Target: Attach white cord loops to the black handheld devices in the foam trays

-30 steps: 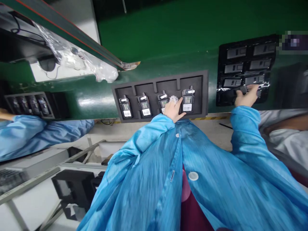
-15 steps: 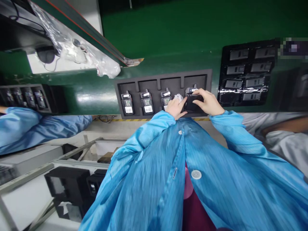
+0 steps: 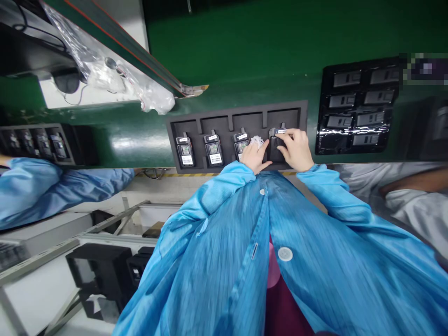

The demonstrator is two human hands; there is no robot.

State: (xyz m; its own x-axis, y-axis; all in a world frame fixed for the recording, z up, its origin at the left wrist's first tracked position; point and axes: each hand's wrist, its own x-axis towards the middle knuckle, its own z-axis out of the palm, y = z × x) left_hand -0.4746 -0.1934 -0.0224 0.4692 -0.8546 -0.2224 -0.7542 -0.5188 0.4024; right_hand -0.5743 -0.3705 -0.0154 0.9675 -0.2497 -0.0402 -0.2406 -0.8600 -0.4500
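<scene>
A dark foam tray (image 3: 247,119) lies along the bench's front edge with several walkie-talkies in its compartments. The left walkie-talkie (image 3: 185,151) and its neighbour (image 3: 213,150) show small printed labels. My left hand (image 3: 255,157) rests over the lower part of the third walkie-talkie (image 3: 241,140), fingers curled around a bunch of white loops (image 3: 257,140), thumb pointing right. In the rightmost compartment, my right hand (image 3: 297,149) grips the fourth walkie-talkie (image 3: 276,131), fingers at its top end. My right thumb touches the flat black piece (image 3: 275,148) covering its back.
A black plastic tray (image 3: 359,102) of grey-black rectangular parts sits to the right. Another tray of devices (image 3: 42,140) is at far left, near a co-worker's blue sleeve (image 3: 52,186). Plastic bags (image 3: 115,79) hang by a slanted green rail (image 3: 140,51). Another person's arm (image 3: 416,182) is at right.
My right hand has shifted slightly left, its fingers drawing nearer the fourth walkie-talkie's top. The black piece lies lower and flatter against the walkie-talkie. My left hand has barely moved.
</scene>
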